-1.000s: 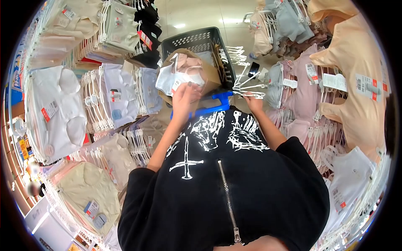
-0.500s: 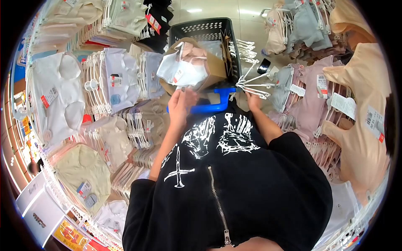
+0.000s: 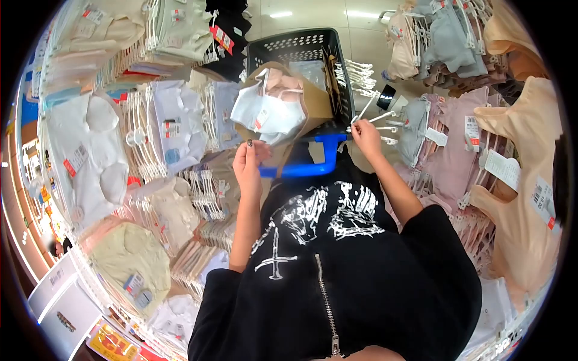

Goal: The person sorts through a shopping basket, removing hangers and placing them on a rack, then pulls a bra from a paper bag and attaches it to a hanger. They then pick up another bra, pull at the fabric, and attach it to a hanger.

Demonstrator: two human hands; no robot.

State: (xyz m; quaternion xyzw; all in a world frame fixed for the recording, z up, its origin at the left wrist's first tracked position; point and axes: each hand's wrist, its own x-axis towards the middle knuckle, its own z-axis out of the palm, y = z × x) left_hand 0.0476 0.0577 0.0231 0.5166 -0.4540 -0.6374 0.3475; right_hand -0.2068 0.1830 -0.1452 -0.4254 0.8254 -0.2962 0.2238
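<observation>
My right hand (image 3: 366,137) is closed around a few white plastic hangers (image 3: 384,116) at the right corner of the black basket. My left hand (image 3: 247,165) is raised beside the blue handle (image 3: 301,171), thumb and finger pinched; a small dark spot shows at the fingertips, too small to name. Just beyond it, a light-blue garment (image 3: 256,114) with a red-and-white tag lies over an open brown paper bag (image 3: 315,96). Pinkish-beige fabric (image 3: 282,83) pokes out of the bag. The bag stands in the black perforated basket (image 3: 289,41).
White bras (image 3: 84,156) and several hanging rows of underwear line the left side. Pink (image 3: 460,135) and beige garments (image 3: 521,138) hang close on the right. More white hangers (image 3: 361,78) stick out along the basket's right side. Pale floor tiles (image 3: 313,15) lie ahead.
My right hand has come up from below the hangers onto them. My left hand has moved left and down, away from the light-blue garment. The view has shifted slightly.
</observation>
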